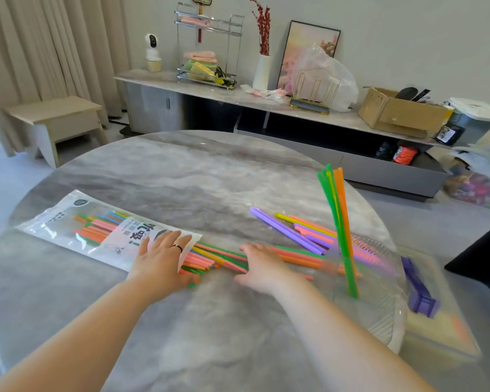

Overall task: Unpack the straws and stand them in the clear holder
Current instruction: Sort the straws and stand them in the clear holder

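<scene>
A clear plastic straw packet lies on the round marble table, its open end towards the middle. My left hand lies flat on that open end, fingers spread. Coloured straws spill out of the packet between my hands. My right hand rests palm down on these loose straws, fingers apart. More loose straws, purple, yellow and pink, lie further right. The clear ribbed holder stands at the right with green and orange straws upright in it.
A clear lidded box with a purple piece inside sits at the table's right edge, beyond the holder. A long sideboard with clutter runs along the far wall. A small wooden stool stands at the left.
</scene>
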